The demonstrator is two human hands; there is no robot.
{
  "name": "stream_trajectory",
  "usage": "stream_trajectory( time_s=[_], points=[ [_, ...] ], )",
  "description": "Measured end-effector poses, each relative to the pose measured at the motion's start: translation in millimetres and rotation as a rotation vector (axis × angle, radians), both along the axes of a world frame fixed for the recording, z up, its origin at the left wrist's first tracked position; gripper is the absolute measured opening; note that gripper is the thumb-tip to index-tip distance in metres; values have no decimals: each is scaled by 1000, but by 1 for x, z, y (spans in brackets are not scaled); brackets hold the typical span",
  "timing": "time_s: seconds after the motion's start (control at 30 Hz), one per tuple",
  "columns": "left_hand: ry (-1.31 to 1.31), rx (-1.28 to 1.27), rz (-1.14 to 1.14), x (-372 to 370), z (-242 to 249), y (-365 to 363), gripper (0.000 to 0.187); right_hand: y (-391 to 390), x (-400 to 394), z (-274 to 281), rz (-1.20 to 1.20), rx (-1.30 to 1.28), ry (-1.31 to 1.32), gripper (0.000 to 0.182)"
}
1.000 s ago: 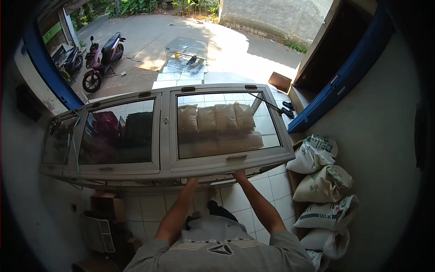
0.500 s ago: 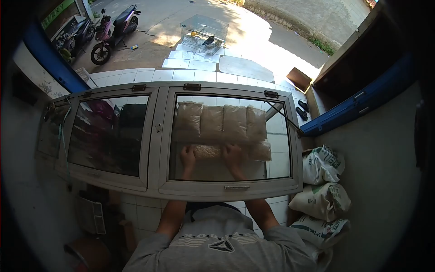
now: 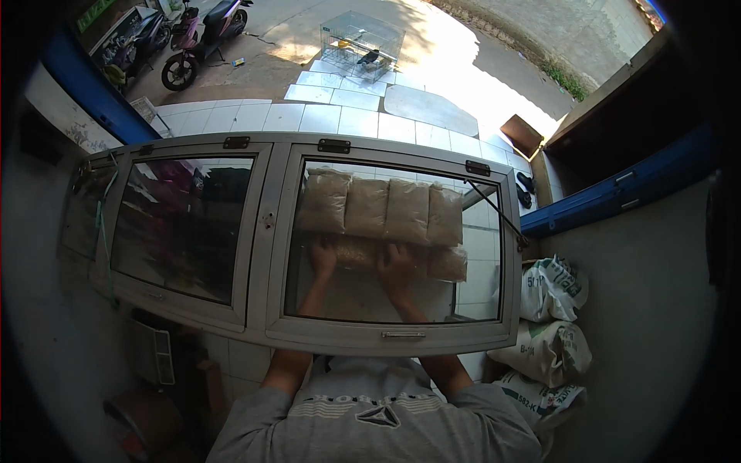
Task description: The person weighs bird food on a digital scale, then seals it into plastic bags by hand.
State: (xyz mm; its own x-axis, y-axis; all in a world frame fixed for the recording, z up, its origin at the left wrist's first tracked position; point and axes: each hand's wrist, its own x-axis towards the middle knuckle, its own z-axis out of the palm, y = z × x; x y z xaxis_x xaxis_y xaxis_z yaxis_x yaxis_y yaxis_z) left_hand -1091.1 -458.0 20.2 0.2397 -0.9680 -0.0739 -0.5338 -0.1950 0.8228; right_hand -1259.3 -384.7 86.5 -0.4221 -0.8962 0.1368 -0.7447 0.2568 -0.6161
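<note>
Through the framed glass of a display case [image 3: 394, 332], I see a clear plastic bag of pale brown grain-like contents [image 3: 355, 253] lying in front of a row of similar filled bags [image 3: 367, 207]. My left hand [image 3: 323, 258] is closed on its left end. At its right end, my right hand [image 3: 395, 270] has its bent fingers closed over the plastic. The bag's far edge lies close against the back row. Another filled bag [image 3: 448, 265] lies right of my right hand, partly in shade. Glass reflections blur the fingertips.
A second glazed panel [image 3: 181, 228] forms the case's left side. A thin stay rod [image 3: 498, 212] runs at the right of the glass. Printed sacks [image 3: 540, 351] are stacked on the right. A wire birdcage [image 3: 361, 46] and motorbikes [image 3: 204, 35] stand outside.
The bag has moved slightly away from me, closer to the back row, with both hands on it. My right hand now reaches further over its right end. The camera view has shifted slightly.
</note>
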Motion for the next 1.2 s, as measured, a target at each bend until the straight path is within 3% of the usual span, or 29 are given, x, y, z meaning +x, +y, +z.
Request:
stream_trajectory(
  time_s=[0.07, 0.1, 0.17, 0.23, 0.37, 0.43, 0.53, 0.7, 0.77, 0.97, 1.2],
  points=[
    [-25, 10, -15, -2, -10, -2, 30, 11, 7, 0, 233, -25, 98, 33],
    [-8, -21, -3, -4, -14, -1, 31, 17, 14, 0, 230, -23, 99, 33],
    [9, -48, 3, -6, -16, -1, 32, 25, 36, -2, 460, -180, 193, 49],
    [72, 60, -16, -5, -19, -4, 34, 31, 54, -4, 495, -159, 219, 56],
    [69, 29, -39, 0, -21, -2, 39, 32, 66, -6, 509, -111, 200, 76],
    [330, 118, -128, -3, 7, 5, 54, 35, 64, -11, 546, -85, 196, 76],
    [242, -55, -121, -5, -22, 12, 70, 37, 58, -10, 594, -80, 166, 75],
    [264, -40, -126, -6, -34, 15, 76, 35, 45, -20, 613, -165, -38, 77],
    [278, -36, -108, -9, -29, 15, 76, 39, 42, -11, 494, -124, -168, 79],
    [157, -49, -83, -12, -30, 16, 78, 41, 41, -4, 437, -27, 196, 77],
    [-344, 69, -230, -7, -6, 28, 72, 36, 57, -4, 457, 13, 235, 77]
  ],
)
